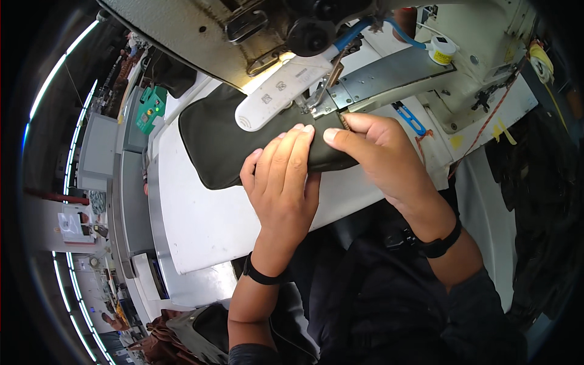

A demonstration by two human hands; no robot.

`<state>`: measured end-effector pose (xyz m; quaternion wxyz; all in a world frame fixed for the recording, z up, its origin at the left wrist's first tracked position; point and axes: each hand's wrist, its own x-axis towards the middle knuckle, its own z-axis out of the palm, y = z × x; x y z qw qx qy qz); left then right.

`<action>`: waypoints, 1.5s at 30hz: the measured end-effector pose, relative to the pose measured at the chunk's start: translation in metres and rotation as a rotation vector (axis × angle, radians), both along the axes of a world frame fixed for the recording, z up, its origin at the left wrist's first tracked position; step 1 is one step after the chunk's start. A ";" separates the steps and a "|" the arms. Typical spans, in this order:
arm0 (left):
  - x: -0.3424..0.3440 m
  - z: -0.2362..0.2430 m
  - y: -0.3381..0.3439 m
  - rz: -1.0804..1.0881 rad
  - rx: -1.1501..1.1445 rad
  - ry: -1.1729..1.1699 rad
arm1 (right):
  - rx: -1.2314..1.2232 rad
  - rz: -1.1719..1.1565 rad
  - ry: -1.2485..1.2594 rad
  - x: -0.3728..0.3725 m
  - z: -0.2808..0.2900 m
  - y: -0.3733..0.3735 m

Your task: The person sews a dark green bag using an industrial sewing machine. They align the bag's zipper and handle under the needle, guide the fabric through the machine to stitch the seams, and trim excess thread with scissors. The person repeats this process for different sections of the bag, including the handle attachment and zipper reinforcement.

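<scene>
Control box [152, 109], green and the only one of its colour, sits at the left beyond the table. Just right of it spreads one white tabletop [201, 228], and brown cloth [164, 331] is bunched below, near the lower edge.

One dark olive, leather-like panel [222, 137] with rounded corners lies on the tabletop, its far edge reaching under the sewing machine. The left hand [283, 167] rests on the middle of the panel, four fingers extended and grasping nothing; a black wristband [261, 277], one of two, circles that wrist.

Above the hand juts one white oblong attachment [277, 94] with printed marks, and just right of it one metal presser foot [309, 111] stands at the panel's far edge.

The right hand [380, 149] grips the panel's right end, thumb on top and index finger at the edge; the other fingers are hidden. The second black wristband [439, 244] is on that wrist.

Near that hand lies one pair of blue thread snips [409, 118]. Farther right, one round white container [442, 50] with a yellow label stands on the sewing machine [480, 79], and one yellow cloth [540, 62] hangs past it.
</scene>
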<state>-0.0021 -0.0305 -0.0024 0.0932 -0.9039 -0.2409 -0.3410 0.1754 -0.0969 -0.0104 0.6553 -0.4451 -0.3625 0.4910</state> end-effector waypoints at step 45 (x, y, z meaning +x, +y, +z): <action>-0.010 0.020 0.035 -0.090 0.060 0.070 | 0.274 -0.723 -1.247 0.003 -0.001 0.038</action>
